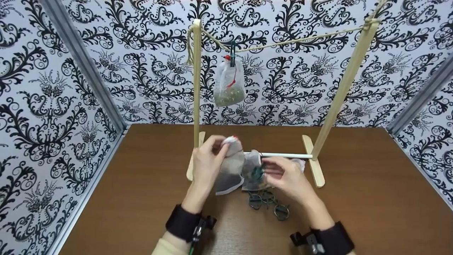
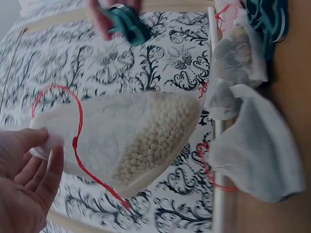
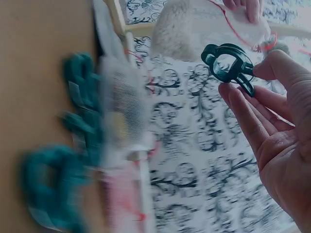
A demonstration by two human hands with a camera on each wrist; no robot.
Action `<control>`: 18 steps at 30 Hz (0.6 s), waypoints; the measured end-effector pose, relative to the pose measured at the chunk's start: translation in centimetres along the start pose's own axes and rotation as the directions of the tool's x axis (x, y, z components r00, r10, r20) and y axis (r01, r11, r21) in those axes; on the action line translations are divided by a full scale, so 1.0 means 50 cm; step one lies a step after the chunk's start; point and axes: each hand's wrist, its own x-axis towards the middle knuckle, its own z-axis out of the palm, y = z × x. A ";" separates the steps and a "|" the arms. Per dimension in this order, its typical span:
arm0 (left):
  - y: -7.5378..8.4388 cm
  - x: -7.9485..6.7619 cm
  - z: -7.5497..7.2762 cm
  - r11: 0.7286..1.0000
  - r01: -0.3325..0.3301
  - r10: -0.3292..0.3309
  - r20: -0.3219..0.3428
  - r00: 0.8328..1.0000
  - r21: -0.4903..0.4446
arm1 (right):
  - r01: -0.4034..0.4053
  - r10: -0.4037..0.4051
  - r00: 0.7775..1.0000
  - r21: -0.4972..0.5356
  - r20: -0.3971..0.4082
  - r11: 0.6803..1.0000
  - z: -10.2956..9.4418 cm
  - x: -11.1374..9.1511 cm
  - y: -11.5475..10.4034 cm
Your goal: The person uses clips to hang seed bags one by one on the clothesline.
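My left hand (image 1: 207, 163) pinches the top of a white mesh drawstring pouch (image 2: 160, 141) between thumb and fingers. Small round whitish beads or beans fill its lower end, and a red cord (image 2: 79, 145) runs across it. To the right, my right hand (image 1: 288, 175) pinches a dark green ring-shaped spring clip (image 3: 228, 63) by its handles, thumb on one side and fingers on the other. In the head view the clip overlaps a mesh pouch with dark contents (image 3: 124, 102) lying behind it. Another dark-filled pouch (image 2: 257, 145) lies beside it.
A pouch with greenish contents (image 1: 230, 88) hangs by a green clip (image 1: 232, 58) from a rope (image 1: 300, 41) strung between two wooden posts (image 1: 339, 102). A white rod (image 1: 286, 155) joins the posts low down. Several green clips (image 1: 281, 211) and a pinkish pouch (image 3: 121, 199) lie on the brown table (image 1: 371, 198).
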 end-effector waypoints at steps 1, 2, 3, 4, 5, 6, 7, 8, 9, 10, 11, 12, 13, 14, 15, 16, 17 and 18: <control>0.007 0.012 0.005 1.000 -0.030 0.030 0.001 1.000 0.003 | 0.022 -0.022 1.000 -0.015 0.004 1.000 -0.011 0.012 -0.009; 0.014 0.024 0.009 0.998 -0.062 0.062 0.000 0.998 0.010 | 0.039 -0.039 0.999 -0.011 0.012 0.999 -0.022 0.024 -0.018; 0.022 0.037 0.012 0.995 -0.095 0.096 -0.006 0.995 0.026 | 0.064 -0.063 0.998 -0.037 0.016 0.997 -0.034 0.038 -0.029; 0.031 0.050 0.014 0.991 -0.128 0.128 -0.011 0.992 0.044 | 0.090 -0.089 0.996 -0.081 0.016 0.993 -0.048 0.052 -0.039; 0.041 0.064 0.016 0.986 -0.157 0.158 -0.015 0.987 0.060 | 0.102 -0.101 0.995 -0.120 0.014 0.988 -0.061 0.065 -0.050; 0.052 0.077 0.017 0.980 -0.186 0.188 -0.017 0.982 0.072 | 0.112 -0.112 0.994 -0.154 0.011 0.982 -0.074 0.079 -0.061; 0.063 0.091 0.017 0.973 -0.214 0.217 -0.018 0.976 0.084 | 0.119 -0.119 0.993 -0.190 0.009 0.975 -0.088 0.092 -0.073; 0.074 0.105 0.018 0.966 -0.239 0.241 -0.014 0.970 0.096 | 0.123 -0.125 0.992 -0.221 0.005 0.968 -0.101 0.105 -0.085; 0.086 0.119 0.017 0.961 -0.256 0.258 -0.005 0.966 0.104 | 0.126 -0.131 0.991 -0.260 -0.005 0.958 -0.115 0.117 -0.097; 0.099 0.133 0.017 0.958 -0.268 0.268 0.010 0.963 0.100 | 0.119 -0.130 0.991 -0.277 -0.019 0.953 -0.129 0.128 -0.109; 0.111 0.147 0.016 0.956 -0.277 0.276 0.025 0.961 0.094 | 0.113 -0.126 0.992 -0.279 -0.030 0.954 -0.142 0.138 -0.121; 0.124 0.161 0.015 0.953 -0.289 0.287 0.042 0.957 0.087 | 0.113 -0.131 0.990 -0.282 -0.044 0.953 -0.154 0.149 -0.133; 0.136 0.175 0.014 0.951 -0.297 0.292 0.061 0.954 0.087 | 0.116 -0.139 0.989 -0.288 -0.060 0.951 -0.165 0.160 -0.145; 0.149 0.188 0.013 0.948 -0.303 0.296 0.076 0.952 0.100 | 0.115 -0.145 0.986 -0.296 -0.081 0.948 -0.175 0.170 -0.157; 0.161 0.200 0.011 0.942 -0.312 0.303 0.089 0.949 0.124 | 0.118 -0.154 0.983 -0.304 -0.100 0.945 -0.184 0.180 -0.169; 0.172 0.211 0.009 0.934 -0.322 0.311 0.094 0.946 0.154 | 0.117 -0.162 0.980 -0.317 -0.117 0.941 -0.191 0.190 -0.181; 0.183 0.223 0.007 0.920 -0.337 0.325 0.091 0.941 0.198 | 0.116 -0.168 0.977 -0.329 -0.135 0.937 -0.197 0.199 -0.194; 0.193 0.233 0.006 0.902 -0.352 0.341 0.087 0.936 0.251 | 0.117 -0.176 0.973 -0.340 -0.150 0.933 -0.201 0.208 -0.207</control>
